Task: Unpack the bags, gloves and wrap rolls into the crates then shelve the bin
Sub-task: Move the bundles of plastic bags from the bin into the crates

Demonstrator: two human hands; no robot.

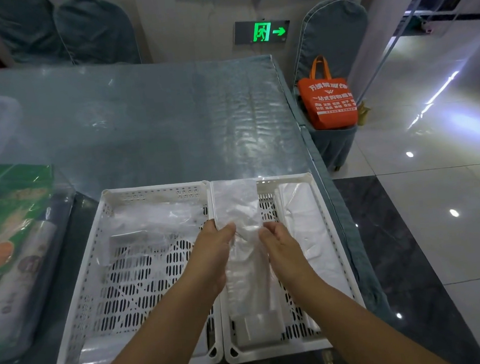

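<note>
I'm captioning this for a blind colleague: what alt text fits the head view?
Both hands, left hand and right hand, hold a clear plastic bag pack over the right white crate. Left white crate alongside holds more clear packs.

Head view, looking down, close above crates [165, 274]

A plastic-covered table [156, 116] carries two white crates [142, 275] side by side at its near edge; a clear bin [18, 256] sits left of them.
</note>
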